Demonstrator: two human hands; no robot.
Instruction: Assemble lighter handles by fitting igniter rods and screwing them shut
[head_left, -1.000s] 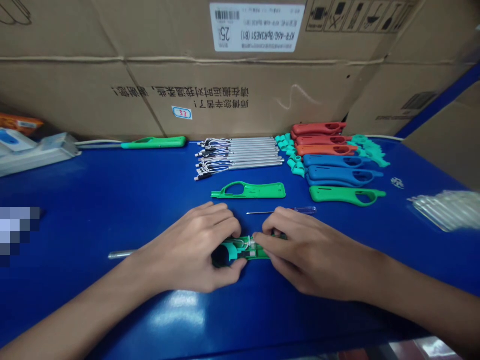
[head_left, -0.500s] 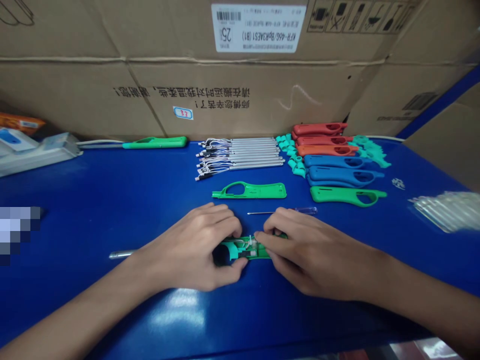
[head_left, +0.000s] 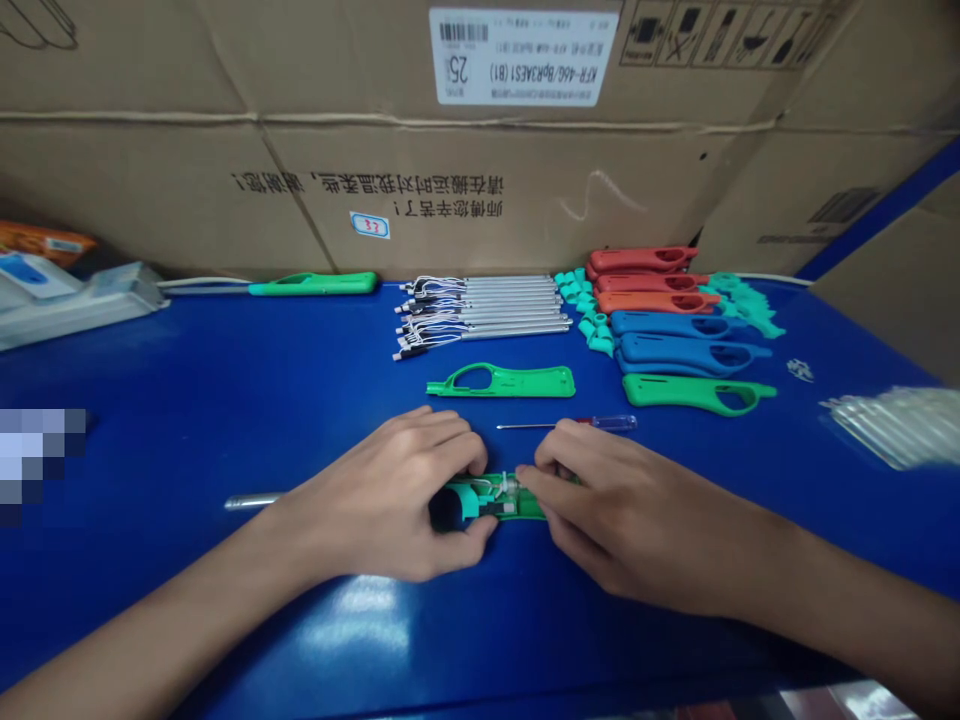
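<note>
A green lighter half-shell [head_left: 531,506] lies inside up on the table between my hands. A teal trigger [head_left: 474,499], a dark igniter piece and thin white wires sit in it. My left hand [head_left: 420,495] is closed round its left part, thumb below and fingers above. From under my left wrist a silver metal tube [head_left: 251,501] sticks out to the left. My right hand [head_left: 611,505] is closed on the right part, index fingertip against a small whitish fitting [head_left: 508,485] inside. Its other fingers hide that end. Just beyond lie a screwdriver [head_left: 611,423] and another green half-shell [head_left: 532,382].
Silver lighter tubes with wires [head_left: 510,300] lie in a row at the back. Teal parts [head_left: 596,330] and red, orange, blue [head_left: 664,352] and green shells stand right of them. Clear tanks [head_left: 896,428] lie far right. A cardboard box [head_left: 547,190] walls the back.
The whole view has shifted very slightly. My hands keep nearly the same grip on the lighter shell, with the right index fingertip a touch higher off the fitting.
</note>
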